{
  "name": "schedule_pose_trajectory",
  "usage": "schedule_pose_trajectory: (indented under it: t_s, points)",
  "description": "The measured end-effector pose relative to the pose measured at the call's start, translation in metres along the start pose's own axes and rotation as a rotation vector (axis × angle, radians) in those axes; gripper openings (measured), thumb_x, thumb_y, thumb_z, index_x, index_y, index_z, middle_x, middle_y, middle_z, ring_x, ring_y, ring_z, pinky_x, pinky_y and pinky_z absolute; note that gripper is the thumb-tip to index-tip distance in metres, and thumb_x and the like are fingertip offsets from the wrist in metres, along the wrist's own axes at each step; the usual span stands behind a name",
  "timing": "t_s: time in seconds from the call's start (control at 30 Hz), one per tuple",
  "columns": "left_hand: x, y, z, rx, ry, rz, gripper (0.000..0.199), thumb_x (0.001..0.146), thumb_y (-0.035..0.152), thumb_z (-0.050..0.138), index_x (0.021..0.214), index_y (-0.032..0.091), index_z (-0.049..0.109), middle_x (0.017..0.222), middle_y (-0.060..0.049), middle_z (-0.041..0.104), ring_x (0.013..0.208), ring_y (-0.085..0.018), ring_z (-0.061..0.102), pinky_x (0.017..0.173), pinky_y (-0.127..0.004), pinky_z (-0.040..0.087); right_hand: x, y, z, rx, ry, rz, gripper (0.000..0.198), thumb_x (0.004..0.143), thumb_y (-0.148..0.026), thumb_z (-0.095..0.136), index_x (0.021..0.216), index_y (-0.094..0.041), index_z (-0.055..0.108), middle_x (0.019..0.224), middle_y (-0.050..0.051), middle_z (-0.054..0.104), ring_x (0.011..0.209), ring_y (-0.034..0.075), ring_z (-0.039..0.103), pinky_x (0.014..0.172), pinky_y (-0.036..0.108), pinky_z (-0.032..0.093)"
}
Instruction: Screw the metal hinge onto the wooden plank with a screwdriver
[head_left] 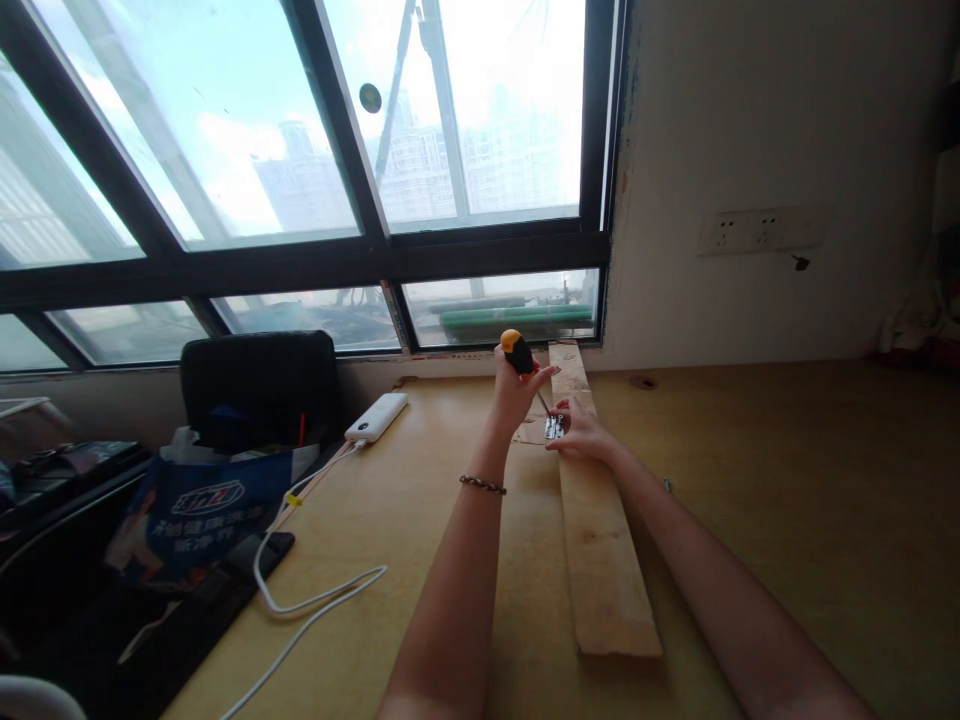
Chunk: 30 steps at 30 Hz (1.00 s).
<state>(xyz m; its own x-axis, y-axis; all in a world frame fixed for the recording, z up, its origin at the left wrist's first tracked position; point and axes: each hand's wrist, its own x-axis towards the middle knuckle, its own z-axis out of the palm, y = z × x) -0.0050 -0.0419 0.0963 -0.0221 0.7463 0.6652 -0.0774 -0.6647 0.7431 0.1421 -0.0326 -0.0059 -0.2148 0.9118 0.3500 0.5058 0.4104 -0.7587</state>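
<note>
A long wooden board (606, 560) lies lengthwise on the table. My left hand (511, 392), with a braided bracelet at the wrist, is closed around the yellow-and-black handle of a screwdriver (517, 352). The screwdriver is tilted, its shaft running down to a small shiny metal hinge (554, 428) at the board's left edge. My right hand (583, 430) rests on the board, thumb and fingers closed on the hinge from the right. Whether the tip sits in a screw is too small to tell.
A small screw (667, 485) lies on the table (750, 560) right of the board. To the left are a white power bank (377, 417) with a white cable (322, 608), a blue bag (202, 510) and a black chair (259, 380). Window and wall stand behind.
</note>
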Motion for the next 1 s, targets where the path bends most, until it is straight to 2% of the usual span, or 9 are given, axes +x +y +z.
schedule_pose_trajectory:
  t_s: [0.13,0.27,0.4,0.57,0.73,0.83,1.0]
  points:
    - [0.000,-0.003,-0.001,0.023,0.036,-0.018,0.064,0.055,0.030,0.075,0.103,0.021,0.034,0.069,0.004,0.047,0.059,-0.010,0.051,0.057,-0.025,0.046,0.000,0.000,0.000,-0.007,-0.005,0.003,0.073,0.038,-0.034,0.081,0.098,-0.020,0.042,0.104,0.009,0.058,0.100,0.024,0.056,0.084,0.038,0.044]
    - [-0.001,-0.004,-0.003,0.001,-0.005,-0.037,0.064,0.058,0.029,0.072,0.112,0.022,0.037,0.070,0.002,0.049,0.062,-0.012,0.054,0.058,-0.027,0.047,0.000,-0.001,-0.001,-0.006,-0.021,0.011,0.072,0.039,-0.036,0.081,0.097,-0.020,0.042,0.105,0.010,0.058,0.100,0.024,0.056,0.084,0.038,0.044]
    - [-0.002,0.002,-0.003,0.003,-0.022,-0.034,0.064,0.055,0.028,0.074,0.111,0.024,0.044,0.083,-0.001,0.052,0.073,-0.013,0.055,0.064,-0.028,0.049,0.000,0.000,0.000,-0.014,-0.010,0.013,0.073,0.039,-0.036,0.081,0.098,-0.020,0.042,0.106,0.010,0.058,0.099,0.024,0.057,0.084,0.038,0.043]
    - [0.001,0.001,-0.007,0.008,-0.026,-0.077,0.061,0.052,0.025,0.074,0.106,0.020,0.047,0.083,-0.002,0.056,0.076,-0.015,0.057,0.068,-0.030,0.049,0.001,0.002,0.000,-0.003,-0.014,0.016,0.073,0.039,-0.036,0.081,0.098,-0.020,0.042,0.106,0.009,0.058,0.098,0.024,0.057,0.083,0.037,0.044]
    - [0.003,-0.003,-0.013,-0.100,-0.124,-0.084,0.037,0.065,0.024,0.063,0.095,0.017,0.044,0.091,-0.006,0.059,0.081,-0.016,0.060,0.073,-0.033,0.048,0.000,0.002,0.000,-0.013,-0.012,-0.008,0.071,0.040,-0.037,0.081,0.098,-0.021,0.043,0.107,0.009,0.057,0.098,0.024,0.056,0.084,0.038,0.043]
    - [0.003,-0.007,-0.014,-0.071,-0.098,-0.044,0.026,0.068,0.023,0.058,0.087,0.017,0.041,0.083,-0.003,0.057,0.077,-0.013,0.059,0.072,-0.031,0.047,0.000,0.001,0.000,-0.011,-0.011,-0.003,0.071,0.040,-0.037,0.081,0.098,-0.020,0.043,0.105,0.009,0.058,0.096,0.023,0.057,0.083,0.038,0.043]
    - [0.003,-0.011,-0.008,-0.005,0.007,-0.070,0.041,0.061,0.028,0.068,0.083,0.019,0.035,0.068,0.004,0.051,0.058,-0.009,0.054,0.058,-0.026,0.046,-0.002,-0.002,-0.002,-0.017,-0.017,0.003,0.070,0.041,-0.037,0.080,0.097,-0.020,0.042,0.105,0.008,0.059,0.093,0.022,0.058,0.081,0.036,0.044]
